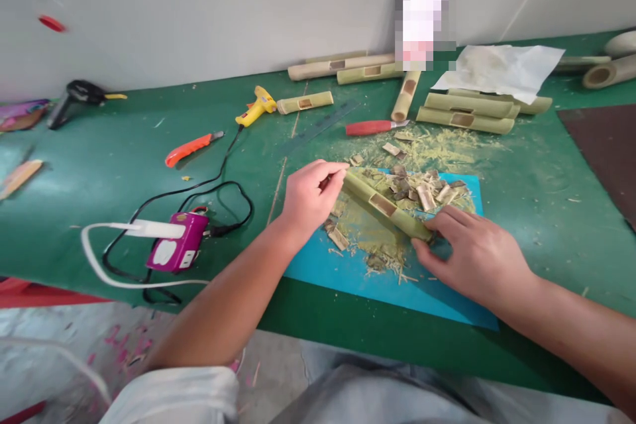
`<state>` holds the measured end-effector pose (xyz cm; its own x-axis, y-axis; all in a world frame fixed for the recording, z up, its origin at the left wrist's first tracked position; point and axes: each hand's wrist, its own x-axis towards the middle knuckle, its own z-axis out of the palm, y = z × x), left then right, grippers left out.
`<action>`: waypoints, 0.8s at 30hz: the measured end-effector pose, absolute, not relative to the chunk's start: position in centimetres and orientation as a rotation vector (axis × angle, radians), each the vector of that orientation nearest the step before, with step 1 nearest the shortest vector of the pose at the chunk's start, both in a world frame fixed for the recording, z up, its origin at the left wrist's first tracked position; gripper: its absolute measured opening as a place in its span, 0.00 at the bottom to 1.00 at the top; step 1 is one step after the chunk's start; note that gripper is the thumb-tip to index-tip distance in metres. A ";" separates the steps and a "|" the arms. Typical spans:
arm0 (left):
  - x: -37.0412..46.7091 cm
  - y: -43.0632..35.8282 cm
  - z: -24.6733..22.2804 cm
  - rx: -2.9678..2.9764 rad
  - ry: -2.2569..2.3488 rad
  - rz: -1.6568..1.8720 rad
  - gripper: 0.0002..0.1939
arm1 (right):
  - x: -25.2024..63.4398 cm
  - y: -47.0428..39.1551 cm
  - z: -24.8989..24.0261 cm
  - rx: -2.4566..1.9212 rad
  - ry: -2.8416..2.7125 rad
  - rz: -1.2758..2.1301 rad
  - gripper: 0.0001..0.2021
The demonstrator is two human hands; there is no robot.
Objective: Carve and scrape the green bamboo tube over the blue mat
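A green bamboo tube [406, 220] with a rectangular slot cut in its upper side is held at both ends, slanting down to the right. My left hand [312, 193] pinches its far left end. Closed around its near right end is my right hand [467, 246]. Beneath the tube lies a blue sheet [318, 264] strewn with sawdust and bamboo chips [427, 195]. Beyond my hands a red-handled carving knife [368, 127] rests on the green table.
Several slotted bamboo tubes [464, 119] lie at the back, some under white paper [501, 69]. A yellow glue gun [258, 106] and an orange utility knife [191, 148] sit to the left. Cables loop around a purple power adapter [177, 242]. A brown mat [606, 146] is at right.
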<state>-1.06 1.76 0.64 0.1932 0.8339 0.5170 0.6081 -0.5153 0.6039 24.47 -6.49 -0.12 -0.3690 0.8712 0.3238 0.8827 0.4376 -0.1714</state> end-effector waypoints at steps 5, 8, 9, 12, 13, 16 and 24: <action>-0.8 1.7 1.1 1.607 1.378 1.101 0.08 | 24.6 -6.3 0.3 -1.450 -2.323 -0.085 0.11; -0.6 1.6 1.2 1.421 1.304 1.052 0.08 | 24.7 -6.3 0.4 -1.417 -2.301 -0.074 0.11; -0.5 1.6 1.1 1.385 1.289 1.044 0.08 | 24.7 -6.3 0.4 -1.406 -2.296 -0.065 0.12; -0.5 1.6 1.1 1.317 1.276 1.018 0.08 | 24.8 -6.3 0.3 -1.385 -2.296 -0.032 0.13; -0.5 1.6 1.1 1.315 1.276 1.011 0.08 | 24.8 -6.3 0.3 -1.382 -2.302 -0.021 0.13; -0.5 1.6 1.1 1.380 1.294 1.017 0.07 | 24.8 -6.2 0.2 -1.370 -2.317 0.005 0.13; -0.7 1.5 1.1 1.770 1.401 1.074 0.04 | 24.8 -6.3 0.1 -1.350 -2.332 0.040 0.12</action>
<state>-0.68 1.47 1.11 0.1019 0.9718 0.2127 0.4574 -0.2356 0.8574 24.82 -6.32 0.06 -0.4242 0.8310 0.3598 0.8182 0.5220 -0.2408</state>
